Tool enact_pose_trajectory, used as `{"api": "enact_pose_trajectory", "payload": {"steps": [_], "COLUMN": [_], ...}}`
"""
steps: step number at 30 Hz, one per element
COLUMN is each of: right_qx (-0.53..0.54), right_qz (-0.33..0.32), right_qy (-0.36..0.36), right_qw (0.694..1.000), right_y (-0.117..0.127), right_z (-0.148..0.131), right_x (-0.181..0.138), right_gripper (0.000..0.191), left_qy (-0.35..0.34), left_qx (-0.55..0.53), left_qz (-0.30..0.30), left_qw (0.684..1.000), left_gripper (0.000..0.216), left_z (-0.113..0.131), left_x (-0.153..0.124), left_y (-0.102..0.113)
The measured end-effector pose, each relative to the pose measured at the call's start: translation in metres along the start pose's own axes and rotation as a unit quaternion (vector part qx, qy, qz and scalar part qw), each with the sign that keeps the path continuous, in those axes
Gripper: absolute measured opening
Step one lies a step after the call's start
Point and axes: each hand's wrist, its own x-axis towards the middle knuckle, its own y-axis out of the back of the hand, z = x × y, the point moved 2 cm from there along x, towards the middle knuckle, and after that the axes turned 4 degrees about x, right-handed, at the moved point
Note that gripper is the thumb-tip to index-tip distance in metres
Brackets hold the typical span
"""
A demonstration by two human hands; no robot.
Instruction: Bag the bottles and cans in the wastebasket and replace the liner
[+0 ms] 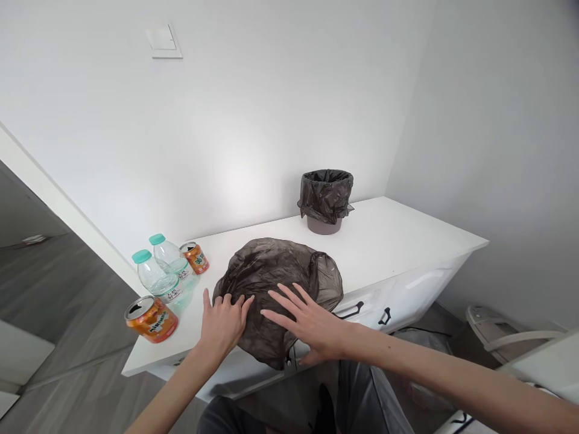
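A crumpled dark grey plastic bag lies on the white counter near its front edge. My left hand rests flat on the bag's left side, fingers stretched out. My right hand lies on the bag's front middle with fingers spread. Neither hand grips anything.
A small bin lined with a dark bag stands at the back of the counter. At the left end lie two clear bottles with teal caps and two orange cans. Drawer handles show below the counter's front.
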Motion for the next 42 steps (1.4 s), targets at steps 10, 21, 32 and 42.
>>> {"api": "enact_pose_trajectory", "payload": {"steps": [10, 21, 32, 42], "right_qx": [0.189, 0.578, 0.141, 0.01], "right_qz": [0.103, 0.312, 0.338, 0.08], "right_qy": [-0.03, -0.321, -0.191, -0.363], "right_qw": [0.976, 0.682, 0.911, 0.928], "right_y": [0.014, 0.044, 0.057, 0.003], "right_z": [-0.003, 0.091, 0.06, 0.103], "right_x": [-0.014, -0.07, -0.008, 0.028], "right_gripper": [0.048, 0.038, 0.059, 0.072], "left_qy": [-0.145, -0.035, 0.018, -0.159], "left_qx": [-0.257, -0.372, -0.279, -0.185], "left_qz": [0.004, 0.046, 0.244, 0.013], "left_qw": [0.955, 0.926, 0.929, 0.97], "left_gripper": [0.043, 0.048, 0.04, 0.058], "left_z": [-0.025, -0.023, 0.014, 0.012], "left_x": [0.001, -0.003, 0.031, 0.058], "left_y": [0.035, 0.023, 0.032, -0.055]}}
